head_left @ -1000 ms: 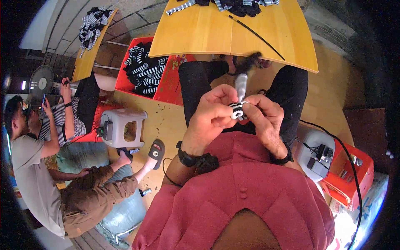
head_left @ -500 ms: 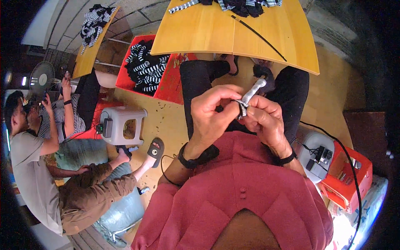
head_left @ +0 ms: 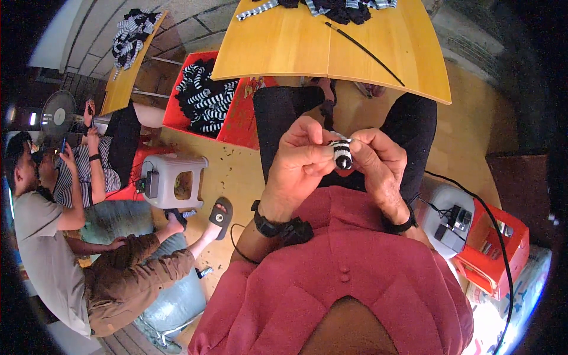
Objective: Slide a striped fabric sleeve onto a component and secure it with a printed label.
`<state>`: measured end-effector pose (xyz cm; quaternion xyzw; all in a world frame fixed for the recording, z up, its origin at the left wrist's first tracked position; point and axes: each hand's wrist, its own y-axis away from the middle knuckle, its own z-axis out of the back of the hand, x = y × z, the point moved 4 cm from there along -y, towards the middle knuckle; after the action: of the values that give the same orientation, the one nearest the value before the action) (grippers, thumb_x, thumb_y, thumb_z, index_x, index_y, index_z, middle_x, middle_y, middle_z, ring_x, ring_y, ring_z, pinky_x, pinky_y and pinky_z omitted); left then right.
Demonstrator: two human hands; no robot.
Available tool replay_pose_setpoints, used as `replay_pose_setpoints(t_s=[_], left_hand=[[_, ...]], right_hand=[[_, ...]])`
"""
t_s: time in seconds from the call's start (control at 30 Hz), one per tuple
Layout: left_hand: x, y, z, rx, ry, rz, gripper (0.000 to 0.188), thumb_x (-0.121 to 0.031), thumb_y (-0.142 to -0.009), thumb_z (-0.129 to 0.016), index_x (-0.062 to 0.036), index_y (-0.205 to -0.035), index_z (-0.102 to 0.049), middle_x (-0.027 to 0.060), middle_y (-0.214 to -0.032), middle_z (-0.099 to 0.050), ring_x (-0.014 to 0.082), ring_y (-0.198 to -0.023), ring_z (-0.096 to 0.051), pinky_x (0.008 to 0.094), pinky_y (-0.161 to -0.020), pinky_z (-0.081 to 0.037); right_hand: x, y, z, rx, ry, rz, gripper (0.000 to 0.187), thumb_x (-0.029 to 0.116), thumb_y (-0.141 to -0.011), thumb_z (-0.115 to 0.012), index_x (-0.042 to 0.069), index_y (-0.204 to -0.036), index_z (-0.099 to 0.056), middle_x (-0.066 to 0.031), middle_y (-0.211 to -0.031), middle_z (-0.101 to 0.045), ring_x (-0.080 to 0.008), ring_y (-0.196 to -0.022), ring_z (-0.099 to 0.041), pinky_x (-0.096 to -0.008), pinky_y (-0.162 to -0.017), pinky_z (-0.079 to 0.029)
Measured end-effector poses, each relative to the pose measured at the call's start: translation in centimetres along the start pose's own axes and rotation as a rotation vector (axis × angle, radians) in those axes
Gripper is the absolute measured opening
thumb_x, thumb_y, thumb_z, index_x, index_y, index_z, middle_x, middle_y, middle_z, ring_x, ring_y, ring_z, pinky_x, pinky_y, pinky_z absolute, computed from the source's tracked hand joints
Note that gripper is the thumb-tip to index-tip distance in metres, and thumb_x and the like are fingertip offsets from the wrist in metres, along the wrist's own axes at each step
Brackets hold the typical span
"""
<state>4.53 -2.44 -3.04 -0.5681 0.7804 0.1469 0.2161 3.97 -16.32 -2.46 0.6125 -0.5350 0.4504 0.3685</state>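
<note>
Above my lap, both hands hold a small black-and-white striped knit tube (head_left: pixel 342 151) between them. My left hand (head_left: pixel 296 168) pinches its left side with thumb and fingers. On the opposite side, my right hand (head_left: pixel 381 165) grips its edge, thumb pressed against the fingers. The tube's rounded striped end, with a dark tip, faces me. Behind the fingers a pale part of the knit shows, and a dark strip trails beyond it toward the table; my hands partly hide where they join.
Ahead stands a wooden table (head_left: pixel 278 50) with a thin black rod (head_left: pixel 364 44) and striped knit pieces (head_left: pixel 340 10). A red bin (head_left: pixel 241 112) of similar pieces sits left. Grey stools (head_left: pixel 198 163) flank me; two people sit left. A black cable (head_left: pixel 485 207) runs at right.
The knit piece has turned: its pale length pointed up and away before, and now the striped end faces me. The dark trailing part has swung leftward. Both hands keep their hold.
</note>
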Motion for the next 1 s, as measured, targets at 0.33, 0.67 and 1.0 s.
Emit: replay_pose_setpoints(t_s=[0.33, 0.67, 1.0], left_hand=[[-0.8, 1.0, -0.3, -0.003, -0.39, -0.058, 0.032, 0.008, -0.065, -0.068, -0.0031, -0.09, -0.051, 0.0084, -0.084, -0.06, 0.0091, -0.062, -0.054, 0.0199, -0.05, -0.041], [-1.7, 1.9, -3.5, -0.004, -1.363, -0.606, 0.02, 0.008, -0.075, -0.057, 0.0026, -0.095, -0.058, 0.0127, -0.088, -0.064, 0.0133, -0.075, -0.061, 0.0223, -0.063, -0.048], [-1.1, 1.7, -2.5, -0.286, -0.698, -0.257, 0.02, 0.01, -0.075, -0.06, -0.0016, -0.09, -0.054, 0.0105, -0.085, -0.064, 0.0074, -0.067, -0.057, 0.0183, -0.053, -0.043]], right_hand=[[0.4, 1.3, 0.0, 0.132, -0.135, -0.052, 0.008, 0.009, -0.088, -0.058, 0.002, -0.09, -0.061, 0.0039, -0.071, -0.053, -0.0022, -0.061, -0.043, -0.0175, -0.054, -0.035], [1.7, 1.8, -0.3, 0.202, 0.343, 0.425, 0.005, 0.004, -0.082, -0.06, 0.002, -0.086, -0.058, -0.0076, -0.073, -0.06, -0.0169, -0.061, -0.059, -0.0275, -0.056, -0.045], [1.6, 1.3, -0.2, 0.043, 0.519, 0.55, 0.005, 0.005, -0.084, -0.058, 0.001, -0.087, -0.056, -0.0099, -0.071, -0.059, -0.0218, -0.058, -0.057, -0.0299, -0.054, -0.045]])
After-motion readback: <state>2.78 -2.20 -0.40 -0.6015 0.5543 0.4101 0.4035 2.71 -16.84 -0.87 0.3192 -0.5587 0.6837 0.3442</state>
